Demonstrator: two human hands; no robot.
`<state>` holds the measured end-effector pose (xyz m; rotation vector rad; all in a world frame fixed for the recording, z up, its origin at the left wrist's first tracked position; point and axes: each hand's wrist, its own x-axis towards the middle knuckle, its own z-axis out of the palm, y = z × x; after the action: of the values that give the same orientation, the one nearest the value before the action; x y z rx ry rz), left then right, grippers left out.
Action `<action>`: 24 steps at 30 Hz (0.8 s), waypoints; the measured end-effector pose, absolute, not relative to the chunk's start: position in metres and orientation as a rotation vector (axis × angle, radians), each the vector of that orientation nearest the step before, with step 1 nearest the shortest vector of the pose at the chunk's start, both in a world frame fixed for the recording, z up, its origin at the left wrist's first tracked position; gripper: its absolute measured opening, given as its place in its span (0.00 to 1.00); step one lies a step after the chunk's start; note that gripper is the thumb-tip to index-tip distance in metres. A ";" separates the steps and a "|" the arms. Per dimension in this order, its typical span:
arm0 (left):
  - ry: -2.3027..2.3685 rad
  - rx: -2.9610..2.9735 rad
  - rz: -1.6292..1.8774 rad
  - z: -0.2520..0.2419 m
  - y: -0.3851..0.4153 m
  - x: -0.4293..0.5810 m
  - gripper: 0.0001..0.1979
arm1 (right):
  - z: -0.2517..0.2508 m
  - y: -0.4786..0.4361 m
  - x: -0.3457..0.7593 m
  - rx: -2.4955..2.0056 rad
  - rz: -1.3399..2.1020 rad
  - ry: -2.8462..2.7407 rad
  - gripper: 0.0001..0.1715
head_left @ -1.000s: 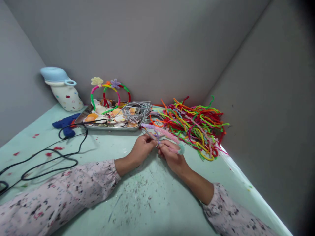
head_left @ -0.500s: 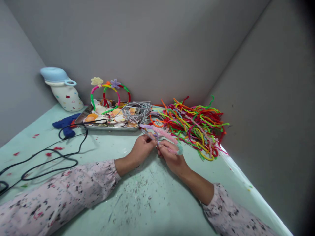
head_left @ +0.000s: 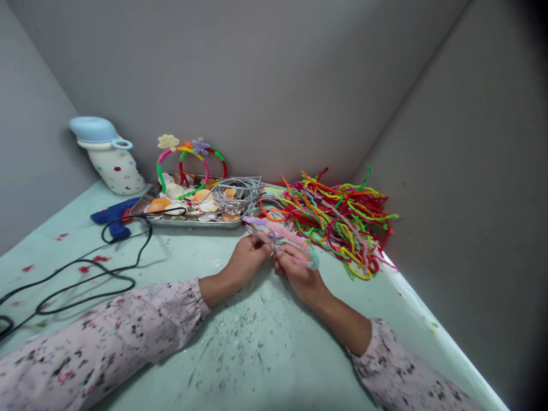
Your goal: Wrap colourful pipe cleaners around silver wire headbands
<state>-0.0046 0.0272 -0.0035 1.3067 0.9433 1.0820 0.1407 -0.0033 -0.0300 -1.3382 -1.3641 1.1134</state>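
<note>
A wire hoop (head_left: 287,230) wrapped in fuzzy lavender, pink and mint pipe cleaner is held just above the table, its wrapped arc rising over the fingers. My left hand (head_left: 247,261) pinches it at the grey wire on its left side. Close beside, the fingertips of my right hand (head_left: 302,279) are closed on a thin lavender pipe cleaner (head_left: 274,242) at the hoop's near side, with the mint section lying against the knuckles. The fingers hide the exact grip points.
Behind my hands, a metal tray (head_left: 192,224) holds shells, a coil of grey wire (head_left: 240,195) and two flower-topped hoops (head_left: 207,171). Many loose pipe cleaners (head_left: 342,220) are heaped right. Left are a blue glue gun (head_left: 112,217), its black cable (head_left: 94,273) and a bottle (head_left: 113,165).
Hardly anything differs. Both hands keep their pinch on the hoop, and the fingers show at most a tiny shift.
</note>
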 end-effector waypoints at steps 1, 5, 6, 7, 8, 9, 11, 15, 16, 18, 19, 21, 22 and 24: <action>0.949 1.306 1.080 -0.004 0.027 -0.005 0.06 | -0.030 -0.004 0.141 -1.339 1.115 -1.364 0.12; 0.949 1.317 1.080 -0.007 0.028 -0.005 0.05 | -0.028 -0.005 0.140 -1.306 1.107 -1.388 0.09; 0.944 1.315 1.083 -0.008 0.029 -0.005 0.04 | -0.028 -0.005 0.140 -1.294 1.102 -1.397 0.09; 0.941 1.312 1.084 -0.009 0.029 -0.005 0.04 | -0.028 -0.005 0.140 -1.284 1.099 -1.405 0.08; 0.939 1.309 1.083 -0.010 0.029 -0.005 0.04 | -0.027 -0.005 0.140 -1.279 1.100 -1.407 0.08; 0.941 1.309 1.080 -0.011 0.030 -0.005 0.04 | -0.027 -0.006 0.140 -1.279 1.107 -1.405 0.08; 0.939 1.320 1.071 -0.013 0.031 -0.006 0.04 | -0.026 -0.006 0.140 -1.286 1.122 -1.397 0.08; 0.949 1.341 1.069 -0.013 0.031 -0.006 0.04 | -0.024 -0.007 0.139 -1.297 1.126 -1.392 0.09; 0.954 1.341 1.072 -0.013 0.031 -0.006 0.04 | -0.022 -0.007 0.139 -1.301 1.124 -1.387 0.10; 0.959 1.343 1.080 -0.012 0.031 -0.006 0.04 | -0.019 -0.008 0.138 -1.304 1.124 -1.384 0.10; 0.956 1.347 1.087 -0.011 0.031 -0.006 0.04 | -0.018 -0.008 0.137 -1.300 1.123 -1.386 0.10; 0.948 1.360 1.106 -0.010 0.030 -0.006 0.05 | -0.016 -0.009 0.137 -1.284 1.132 -1.393 0.09; 0.945 1.371 1.113 -0.010 0.030 -0.006 0.05 | -0.016 -0.009 0.137 -1.276 1.141 -1.399 0.09; 0.943 1.395 1.123 -0.011 0.030 -0.005 0.06 | -0.016 -0.009 0.137 -1.274 1.153 -1.397 0.09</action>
<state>-0.0054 0.0299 -0.0106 1.3947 0.9431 1.1232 0.1372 -0.0087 -0.0156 -1.2735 -1.3966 1.1533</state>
